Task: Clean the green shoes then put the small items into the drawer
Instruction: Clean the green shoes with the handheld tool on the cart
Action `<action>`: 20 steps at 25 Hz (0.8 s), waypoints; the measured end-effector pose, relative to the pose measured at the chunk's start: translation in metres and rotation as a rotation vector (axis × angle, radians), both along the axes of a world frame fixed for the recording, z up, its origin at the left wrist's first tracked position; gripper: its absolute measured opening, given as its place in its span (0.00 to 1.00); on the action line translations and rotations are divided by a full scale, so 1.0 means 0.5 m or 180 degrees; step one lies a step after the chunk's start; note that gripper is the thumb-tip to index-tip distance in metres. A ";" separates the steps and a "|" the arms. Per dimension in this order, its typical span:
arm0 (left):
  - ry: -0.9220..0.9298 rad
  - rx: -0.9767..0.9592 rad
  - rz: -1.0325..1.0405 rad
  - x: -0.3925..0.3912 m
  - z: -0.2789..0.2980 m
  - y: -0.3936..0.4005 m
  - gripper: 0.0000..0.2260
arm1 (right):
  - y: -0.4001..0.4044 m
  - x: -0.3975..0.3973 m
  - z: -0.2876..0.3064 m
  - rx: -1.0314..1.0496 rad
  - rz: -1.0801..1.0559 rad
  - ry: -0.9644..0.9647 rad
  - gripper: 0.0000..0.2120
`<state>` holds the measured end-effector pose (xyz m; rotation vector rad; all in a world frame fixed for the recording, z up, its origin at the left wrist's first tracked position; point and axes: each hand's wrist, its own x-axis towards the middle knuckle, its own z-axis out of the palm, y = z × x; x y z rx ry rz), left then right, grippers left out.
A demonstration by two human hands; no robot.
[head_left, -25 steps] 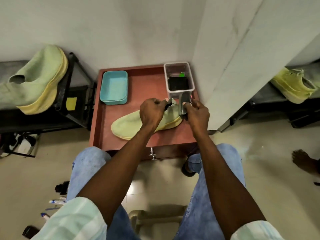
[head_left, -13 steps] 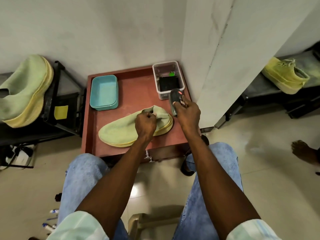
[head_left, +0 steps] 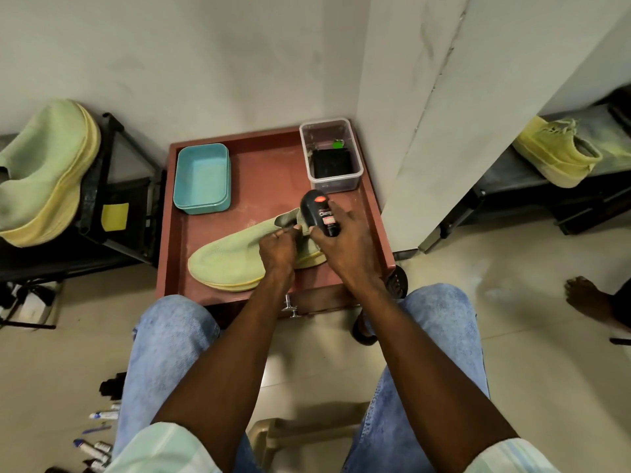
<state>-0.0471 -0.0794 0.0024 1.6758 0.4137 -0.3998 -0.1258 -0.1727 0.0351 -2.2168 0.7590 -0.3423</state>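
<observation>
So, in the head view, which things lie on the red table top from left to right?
Teal box → green shoe → left hand → black bottle in the right hand. The clear container overlaps this order.

A pale green knit shoe (head_left: 232, 261) lies sole-down, toe left, on the red tabletop (head_left: 269, 179).

I see my left hand (head_left: 277, 251) pinching the collar of the green shoe (head_left: 239, 257) lying on the red counter (head_left: 269, 175), while my right hand (head_left: 345, 244) grips a black bottle (head_left: 320, 213) just beside the shoe's opening.
</observation>
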 end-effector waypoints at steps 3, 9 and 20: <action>0.0108 -0.0295 -0.0058 -0.004 0.003 0.006 0.12 | -0.005 0.001 -0.006 -0.0285 -0.0121 0.0146 0.27; 0.0110 -0.0632 -0.0045 -0.008 0.015 0.008 0.08 | 0.024 0.010 0.006 -0.0122 -0.0023 -0.0066 0.24; -0.0074 -0.0554 -0.0073 -0.017 0.005 0.009 0.07 | 0.004 0.031 -0.002 0.0276 -0.0728 -0.0065 0.22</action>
